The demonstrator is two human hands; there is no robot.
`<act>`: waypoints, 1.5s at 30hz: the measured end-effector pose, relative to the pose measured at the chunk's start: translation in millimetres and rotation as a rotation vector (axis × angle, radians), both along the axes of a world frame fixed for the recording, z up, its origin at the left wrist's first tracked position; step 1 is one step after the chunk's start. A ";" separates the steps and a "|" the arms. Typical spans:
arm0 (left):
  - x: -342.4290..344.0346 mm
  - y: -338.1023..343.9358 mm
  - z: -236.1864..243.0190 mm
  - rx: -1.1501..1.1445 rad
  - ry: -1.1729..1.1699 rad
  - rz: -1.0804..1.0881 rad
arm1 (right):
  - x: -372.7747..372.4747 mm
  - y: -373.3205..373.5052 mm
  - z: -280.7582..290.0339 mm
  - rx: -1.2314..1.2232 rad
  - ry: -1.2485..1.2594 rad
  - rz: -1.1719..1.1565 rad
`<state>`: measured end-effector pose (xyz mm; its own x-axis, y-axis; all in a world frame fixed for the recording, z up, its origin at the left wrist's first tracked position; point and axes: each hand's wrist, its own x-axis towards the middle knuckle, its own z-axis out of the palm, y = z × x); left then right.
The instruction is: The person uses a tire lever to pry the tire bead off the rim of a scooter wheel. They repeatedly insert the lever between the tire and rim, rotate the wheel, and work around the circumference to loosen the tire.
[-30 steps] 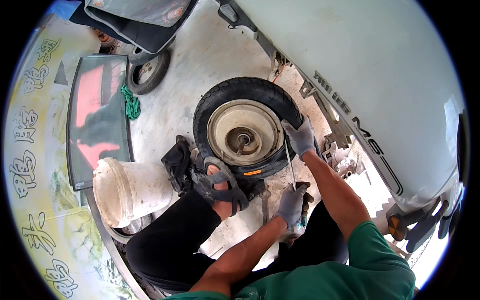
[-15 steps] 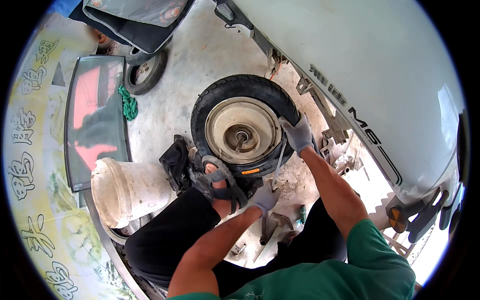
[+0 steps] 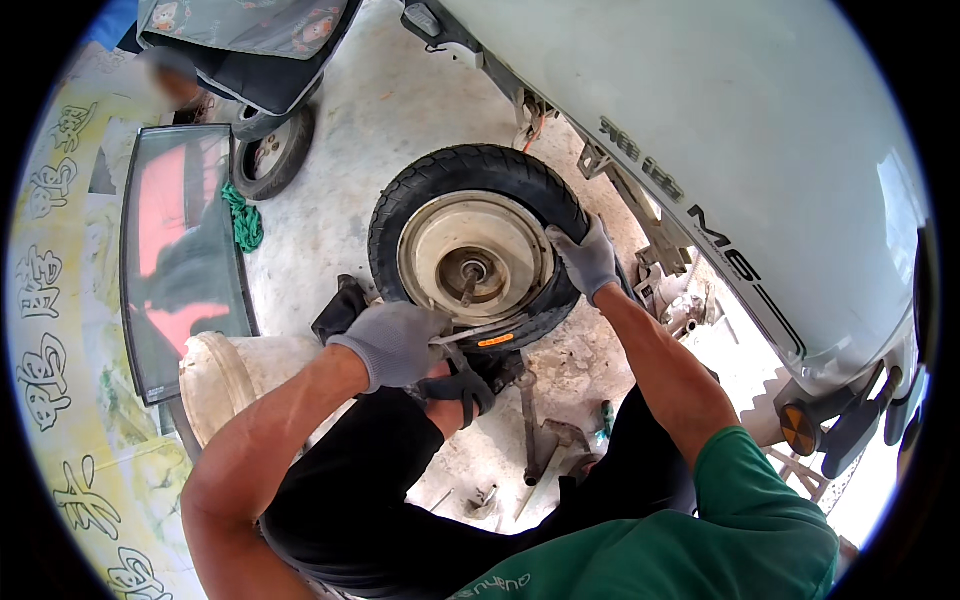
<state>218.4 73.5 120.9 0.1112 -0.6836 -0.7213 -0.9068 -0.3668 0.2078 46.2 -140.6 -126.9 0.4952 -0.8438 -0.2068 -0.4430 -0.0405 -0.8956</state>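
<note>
Inspection finds a wheel resting on the floor (image 3: 360, 130), between the floor's left edge and the pale panel (image 3: 720, 150) that borders it on the right. The wheel consists of a black tyre (image 3: 450, 180) on a cream rim (image 3: 425, 225), lying with one face up; the axle (image 3: 468, 292) projects from the hub. An orange label (image 3: 495, 340) is noted on the tyre's near sidewall. The left hand (image 3: 400, 343), gloved in grey, is closed around one end of a metal lever (image 3: 480, 328); the lever lies across the near edge of the rim, and whether its tip is seated under the tyre cannot be told. The right hand (image 3: 588, 260), likewise gloved, grasps the tyre at its right side, thumb toward the rim; the undersides of its fingers are hidden. A sandal (image 3: 470, 388) on the person's foot is just beside the tyre's near edge. Near the floor's left edge are a dirty white bucket (image 3: 215, 390), partly behind the left forearm, and a glass pane (image 3: 190, 240) with a green cloth (image 3: 245, 218) against it. A small wheel (image 3: 278, 160) is toward the floor's far left corner. A hammer-like tool (image 3: 530, 430) lies on the floor nearer the person.
</note>
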 end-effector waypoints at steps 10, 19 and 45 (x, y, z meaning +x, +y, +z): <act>40.8 -62.4 8.7 -0.143 -0.244 -0.417 | -0.2 -2.9 -11.8 0.005 -0.045 0.005; 52.3 -98.9 -38.9 -0.163 -0.190 -0.476 | -1.1 -3.0 -15.4 0.059 -0.088 0.000; 76.8 -122.4 -58.8 -0.327 -0.155 -0.652 | 3.5 -1.2 -24.7 0.136 -0.266 -0.025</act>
<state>295.2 -48.9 62.0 -0.3060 -0.8227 -0.4791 -0.9472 0.3137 0.0662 49.8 -141.8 -151.7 0.5263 -0.8300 -0.1846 -0.1910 0.0962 -0.9769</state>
